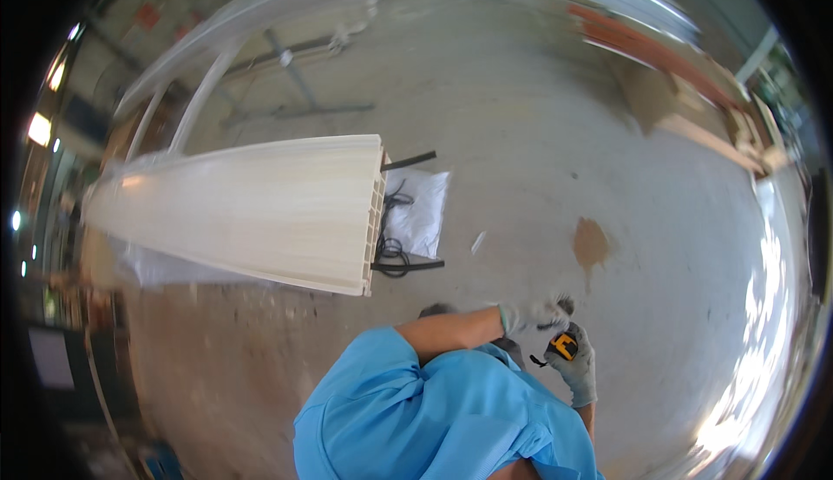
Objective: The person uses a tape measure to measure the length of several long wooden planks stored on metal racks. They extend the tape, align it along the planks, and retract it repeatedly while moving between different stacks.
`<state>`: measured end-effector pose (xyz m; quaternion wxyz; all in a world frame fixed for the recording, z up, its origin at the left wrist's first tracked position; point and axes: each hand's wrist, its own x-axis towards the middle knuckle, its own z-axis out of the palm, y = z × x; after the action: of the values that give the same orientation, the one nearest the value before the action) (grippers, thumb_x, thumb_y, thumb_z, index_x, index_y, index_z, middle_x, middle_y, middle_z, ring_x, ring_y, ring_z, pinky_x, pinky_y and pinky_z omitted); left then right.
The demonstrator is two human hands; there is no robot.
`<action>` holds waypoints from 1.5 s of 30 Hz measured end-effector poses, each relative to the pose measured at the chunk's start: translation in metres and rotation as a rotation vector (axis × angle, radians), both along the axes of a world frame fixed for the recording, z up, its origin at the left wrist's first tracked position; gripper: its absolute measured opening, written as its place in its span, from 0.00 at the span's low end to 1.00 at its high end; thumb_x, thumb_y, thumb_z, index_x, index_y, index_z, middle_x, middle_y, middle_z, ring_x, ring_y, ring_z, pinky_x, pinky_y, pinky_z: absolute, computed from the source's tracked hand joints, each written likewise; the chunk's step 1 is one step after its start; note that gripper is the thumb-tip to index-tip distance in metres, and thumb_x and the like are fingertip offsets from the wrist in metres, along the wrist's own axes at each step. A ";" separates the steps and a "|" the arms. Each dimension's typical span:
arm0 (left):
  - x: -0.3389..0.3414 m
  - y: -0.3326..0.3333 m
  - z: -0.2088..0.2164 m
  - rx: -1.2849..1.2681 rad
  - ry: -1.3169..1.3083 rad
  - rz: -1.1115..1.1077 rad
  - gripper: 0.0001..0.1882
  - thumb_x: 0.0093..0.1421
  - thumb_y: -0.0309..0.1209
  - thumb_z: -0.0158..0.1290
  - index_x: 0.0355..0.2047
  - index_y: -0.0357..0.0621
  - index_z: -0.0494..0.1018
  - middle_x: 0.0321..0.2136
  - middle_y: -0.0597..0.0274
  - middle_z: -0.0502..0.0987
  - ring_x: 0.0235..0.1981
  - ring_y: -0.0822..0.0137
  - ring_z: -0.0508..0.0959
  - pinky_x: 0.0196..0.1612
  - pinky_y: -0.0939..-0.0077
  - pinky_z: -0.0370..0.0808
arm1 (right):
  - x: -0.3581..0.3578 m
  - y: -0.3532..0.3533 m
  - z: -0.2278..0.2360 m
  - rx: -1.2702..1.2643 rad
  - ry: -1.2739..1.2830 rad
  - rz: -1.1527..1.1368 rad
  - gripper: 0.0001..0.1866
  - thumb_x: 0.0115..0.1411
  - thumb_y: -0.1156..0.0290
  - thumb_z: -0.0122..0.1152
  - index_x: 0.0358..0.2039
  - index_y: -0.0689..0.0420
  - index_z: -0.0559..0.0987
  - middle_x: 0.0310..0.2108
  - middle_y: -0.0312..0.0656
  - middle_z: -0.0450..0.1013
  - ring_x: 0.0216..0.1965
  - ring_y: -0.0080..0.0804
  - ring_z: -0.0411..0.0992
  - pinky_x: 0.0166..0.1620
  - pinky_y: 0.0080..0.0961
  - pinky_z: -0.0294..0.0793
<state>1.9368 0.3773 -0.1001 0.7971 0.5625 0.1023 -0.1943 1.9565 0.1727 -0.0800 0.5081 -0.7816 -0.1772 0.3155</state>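
Both my hands wear grey-white work gloves and are close together in front of my body, right of the middle. A yellow and black tape measure point(563, 346) is in my right hand point(581, 365), the fingers closed round its case. A short dark strap hangs from the tape measure's left side. My left hand point(528, 315) reaches across just above it. Something dark shows at the left fingertips; blur hides whether it is a held thing or the glove's dark tips. The left fingers cannot be read.
Left of me lies a long cream hollow panel point(252, 211), its ribbed end toward me. Two black bars point(409, 265) jut from under it, beside black cord and a white plastic sheet point(423, 211). A brown stain point(591, 244) marks the floor. Boxes and boards point(677, 98) stand far right.
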 end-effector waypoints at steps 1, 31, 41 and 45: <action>0.026 0.023 0.009 0.004 -0.067 0.105 0.14 0.55 0.23 0.56 0.43 0.39 0.72 0.27 0.66 0.73 0.25 0.77 0.72 0.26 0.82 0.69 | 0.039 0.008 0.000 -0.058 -0.010 0.098 0.30 0.43 0.81 0.71 0.49 0.60 0.72 0.37 0.40 0.76 0.38 0.25 0.75 0.43 0.23 0.77; 0.631 0.797 0.011 0.092 -0.208 1.626 0.19 0.58 0.29 0.59 0.49 0.37 0.73 0.33 0.62 0.76 0.33 0.69 0.75 0.38 0.73 0.75 | 0.917 0.409 -0.070 -0.607 0.089 0.593 0.32 0.36 0.66 0.81 0.45 0.55 0.80 0.33 0.37 0.77 0.33 0.29 0.73 0.40 0.26 0.74; 0.815 0.882 -0.085 -0.281 -0.181 1.516 0.12 0.60 0.35 0.61 0.34 0.38 0.76 0.24 0.65 0.75 0.24 0.69 0.75 0.29 0.74 0.75 | 1.102 0.775 -0.064 -0.635 -0.164 0.858 0.33 0.38 0.55 0.76 0.46 0.54 0.80 0.33 0.43 0.79 0.35 0.38 0.77 0.45 0.29 0.75; 0.911 0.948 -0.094 -0.236 0.155 1.150 0.15 0.62 0.40 0.59 0.41 0.41 0.78 0.26 0.65 0.76 0.23 0.73 0.74 0.26 0.77 0.73 | 1.123 0.936 -0.044 -0.621 -0.234 0.838 0.34 0.39 0.55 0.75 0.48 0.54 0.80 0.35 0.44 0.79 0.38 0.39 0.77 0.47 0.31 0.75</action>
<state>2.8479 1.3252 -0.1942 0.8219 0.3086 0.4262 0.2184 3.0793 1.1092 -0.1243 0.0603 -0.7874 -0.4280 0.4395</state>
